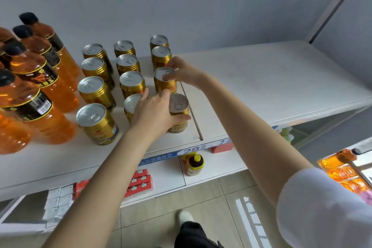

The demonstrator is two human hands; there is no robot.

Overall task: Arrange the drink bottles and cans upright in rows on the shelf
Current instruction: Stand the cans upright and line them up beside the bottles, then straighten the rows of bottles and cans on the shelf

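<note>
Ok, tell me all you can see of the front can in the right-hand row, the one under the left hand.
The front can is a short gold cylinder, apparently metal, with a silver pull-tab lid and partly hidden print low on its side. It stands upright at the front of the rightmost row on the white shelf, beside a metal divider strip. The left hand wraps its side, thumb across the front. The right hand holds the can behind.

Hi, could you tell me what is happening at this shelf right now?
A person is lining up gold cans on the white shelf. The left hand grips the front can of the rightmost row, while the right hand rests its fingers on top of the can behind it. Three rows of cans stand upright, with orange drink bottles standing to their left.
</note>
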